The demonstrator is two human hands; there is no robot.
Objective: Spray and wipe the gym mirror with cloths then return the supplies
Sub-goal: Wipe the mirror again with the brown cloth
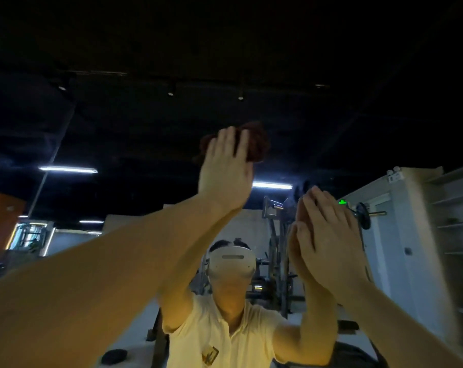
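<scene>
Pressing a dark red cloth high against the mirror, the left hand lies flat-fingered; the right hand, fingers straight and holding nothing, touches the glass lower down.

No word or number can be read anywhere. A small green lit sign glows beside the white cabinet, but it is too blurred to make out a letter or figure. A small pale label sits near the cabinet's top corner, its print too small to read. A gold emblem stands on the chest of the pale yellow shirt. It is angular in form, with no letters that can be made out. All of these show as reflections in the mirror.
</scene>
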